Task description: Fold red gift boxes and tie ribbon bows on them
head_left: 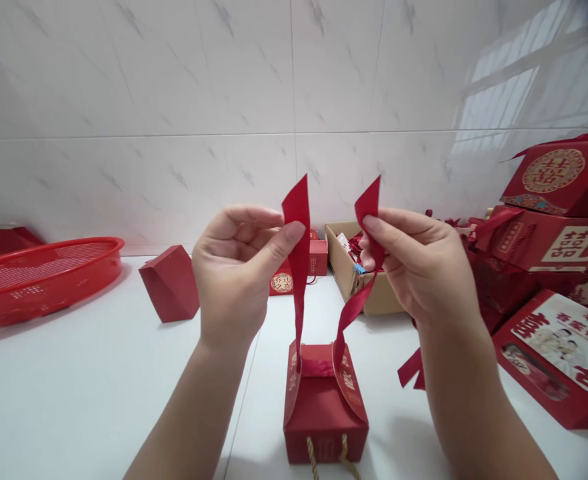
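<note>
A small red gift box (327, 407) stands upright on the white table, with a twisted cord handle (311, 457) at its near side. A red ribbon (299, 287) passes across the box top, and its two ends rise apart from each other. My left hand (247, 267) pinches one ribbon end between thumb and fingers, above and left of the box. The other end is pinched in my right hand (419, 263), above and right of the box. Both tips point upward, cut at a slant.
Left on the white table (99, 400) are a red plastic basket (49, 273) and a plain red box (171, 283). Behind my hands is a cardboard box (339, 260) of red items. Red boxes (549, 240) are piled at right. A tiled wall (174, 100) rises behind.
</note>
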`<act>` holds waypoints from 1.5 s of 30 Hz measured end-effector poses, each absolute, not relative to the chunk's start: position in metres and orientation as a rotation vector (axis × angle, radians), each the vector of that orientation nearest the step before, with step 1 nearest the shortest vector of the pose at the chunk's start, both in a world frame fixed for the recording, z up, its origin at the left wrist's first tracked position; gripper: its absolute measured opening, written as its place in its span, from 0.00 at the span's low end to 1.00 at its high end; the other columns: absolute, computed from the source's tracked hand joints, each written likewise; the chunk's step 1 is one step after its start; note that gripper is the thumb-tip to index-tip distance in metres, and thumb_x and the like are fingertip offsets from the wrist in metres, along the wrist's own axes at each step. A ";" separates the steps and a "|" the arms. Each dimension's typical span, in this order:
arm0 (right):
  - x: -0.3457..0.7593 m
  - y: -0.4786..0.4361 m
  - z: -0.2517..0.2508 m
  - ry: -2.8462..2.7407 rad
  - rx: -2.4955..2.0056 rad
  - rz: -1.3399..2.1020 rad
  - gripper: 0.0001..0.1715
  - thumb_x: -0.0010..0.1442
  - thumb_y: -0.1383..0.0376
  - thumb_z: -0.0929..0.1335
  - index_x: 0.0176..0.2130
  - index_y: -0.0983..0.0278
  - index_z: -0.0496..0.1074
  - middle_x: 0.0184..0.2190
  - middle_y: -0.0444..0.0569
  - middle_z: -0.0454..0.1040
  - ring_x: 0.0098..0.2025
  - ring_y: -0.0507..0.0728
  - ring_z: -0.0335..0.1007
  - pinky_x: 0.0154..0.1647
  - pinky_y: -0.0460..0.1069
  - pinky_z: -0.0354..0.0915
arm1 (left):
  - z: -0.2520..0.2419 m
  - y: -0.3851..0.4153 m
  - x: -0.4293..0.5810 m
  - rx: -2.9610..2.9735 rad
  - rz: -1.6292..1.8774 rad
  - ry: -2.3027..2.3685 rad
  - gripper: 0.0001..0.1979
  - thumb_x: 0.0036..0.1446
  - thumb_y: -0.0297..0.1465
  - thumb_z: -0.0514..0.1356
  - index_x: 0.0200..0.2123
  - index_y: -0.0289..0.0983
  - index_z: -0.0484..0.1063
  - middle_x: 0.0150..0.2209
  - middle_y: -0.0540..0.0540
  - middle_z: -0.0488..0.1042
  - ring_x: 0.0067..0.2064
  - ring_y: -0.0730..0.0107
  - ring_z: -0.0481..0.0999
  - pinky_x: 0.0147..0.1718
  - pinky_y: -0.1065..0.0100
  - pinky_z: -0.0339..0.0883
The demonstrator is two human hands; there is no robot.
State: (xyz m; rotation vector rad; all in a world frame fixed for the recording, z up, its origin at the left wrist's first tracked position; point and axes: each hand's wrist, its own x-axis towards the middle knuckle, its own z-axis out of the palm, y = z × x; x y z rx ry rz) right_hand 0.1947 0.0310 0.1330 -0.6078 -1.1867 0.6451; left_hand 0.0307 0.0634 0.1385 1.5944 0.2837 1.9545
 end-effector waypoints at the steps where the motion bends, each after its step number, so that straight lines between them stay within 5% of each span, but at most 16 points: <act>1: 0.193 0.031 0.132 -1.206 -0.624 0.671 0.05 0.52 0.65 0.72 0.33 0.61 0.78 0.23 0.42 0.74 0.19 0.46 0.66 0.19 0.44 0.66 | 0.138 0.063 0.032 1.611 1.909 0.309 0.09 0.45 0.26 0.68 0.31 0.40 0.73 0.28 0.54 0.75 0.30 0.77 0.77 0.32 0.74 0.75; 7: 0.184 0.029 0.129 -1.354 -0.651 0.771 0.08 0.54 0.67 0.69 0.36 0.63 0.78 0.18 0.41 0.70 0.16 0.46 0.61 0.16 0.43 0.59 | 0.137 0.056 0.035 1.707 1.748 0.427 0.19 0.45 0.29 0.68 0.42 0.42 0.69 0.32 0.52 0.74 0.30 0.74 0.78 0.31 0.72 0.76; 13: 0.182 0.030 0.126 -1.471 -0.629 0.872 0.12 0.57 0.61 0.68 0.26 0.65 0.74 0.12 0.39 0.63 0.15 0.47 0.58 0.15 0.43 0.54 | 0.139 0.055 0.034 1.745 1.626 0.526 0.24 0.45 0.27 0.68 0.45 0.43 0.66 0.37 0.51 0.73 0.25 0.79 0.75 0.28 0.73 0.75; 20: 0.181 0.041 0.125 -1.381 -0.568 1.097 0.14 0.55 0.56 0.70 0.27 0.64 0.72 0.15 0.37 0.62 0.14 0.44 0.56 0.13 0.41 0.52 | 0.141 0.057 0.029 1.850 1.231 0.525 0.11 0.54 0.30 0.62 0.42 0.38 0.68 0.37 0.45 0.75 0.39 0.66 0.78 0.37 0.66 0.76; 25: 0.190 0.048 0.124 -1.453 -0.508 1.137 0.11 0.56 0.58 0.70 0.32 0.64 0.75 0.16 0.38 0.65 0.17 0.45 0.59 0.17 0.42 0.59 | 0.146 0.065 0.013 2.014 1.067 0.543 0.03 0.56 0.31 0.59 0.34 0.38 0.72 0.34 0.44 0.77 0.36 0.66 0.78 0.33 0.66 0.76; 28: 0.198 0.047 0.124 -1.646 -0.496 1.109 0.11 0.58 0.59 0.68 0.37 0.63 0.76 0.23 0.42 0.72 0.19 0.45 0.62 0.19 0.42 0.60 | 0.149 0.066 0.006 2.122 1.010 0.553 0.08 0.59 0.32 0.56 0.30 0.38 0.72 0.30 0.45 0.77 0.33 0.66 0.78 0.30 0.68 0.75; 32: 0.199 0.038 0.127 -1.970 -0.510 0.929 0.10 0.60 0.65 0.65 0.36 0.64 0.76 0.27 0.45 0.75 0.24 0.48 0.66 0.22 0.44 0.62 | 0.151 0.062 0.006 2.130 0.838 0.556 0.11 0.61 0.33 0.52 0.29 0.39 0.71 0.26 0.46 0.76 0.30 0.68 0.78 0.29 0.68 0.75; 37: 0.191 0.030 0.126 -2.091 -0.704 0.317 0.10 0.53 0.74 0.65 0.28 0.64 0.76 0.26 0.45 0.74 0.27 0.49 0.65 0.26 0.45 0.62 | 0.149 0.062 0.008 2.053 0.755 0.656 0.09 0.59 0.35 0.55 0.28 0.39 0.71 0.26 0.45 0.76 0.30 0.66 0.78 0.27 0.67 0.73; 45: 0.191 0.039 0.118 -2.079 -0.738 -0.124 0.09 0.55 0.70 0.66 0.31 0.62 0.77 0.30 0.47 0.74 0.28 0.50 0.65 0.27 0.46 0.62 | 0.149 0.063 -0.001 2.149 0.821 0.680 0.08 0.61 0.29 0.51 0.36 0.41 0.70 0.31 0.46 0.77 0.35 0.67 0.79 0.30 0.69 0.72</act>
